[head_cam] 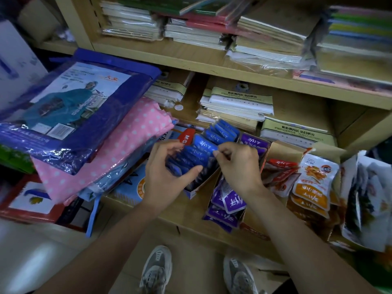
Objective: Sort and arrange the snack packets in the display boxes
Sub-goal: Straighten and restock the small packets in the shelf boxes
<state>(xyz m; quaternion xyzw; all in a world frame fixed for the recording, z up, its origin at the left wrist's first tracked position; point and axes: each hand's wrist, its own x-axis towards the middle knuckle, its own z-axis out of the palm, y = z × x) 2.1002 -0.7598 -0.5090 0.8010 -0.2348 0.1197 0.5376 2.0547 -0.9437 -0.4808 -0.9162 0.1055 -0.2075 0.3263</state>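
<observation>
A row of blue snack packets [214, 135] stands upright in a narrow display box [194, 193] on the lower shelf. My left hand [164, 177] curls round the near end of that row, thumb across the packets. My right hand [237, 164] pinches the top edge of one blue packet in the middle of the row. To the right, purple packets [230, 203] fill a second box, then red packets [280, 168] and orange-and-white packets [314, 183] lie in further boxes.
Rain ponchos in blue [74, 111] and pink dotted [127, 141] wrappers are stacked at the left, overhanging the shelf. Bundled notebooks [237, 102] lie behind the boxes and on the shelf above. Loose packets [364, 198] stand at far right. My shoes [157, 270] are on the floor below.
</observation>
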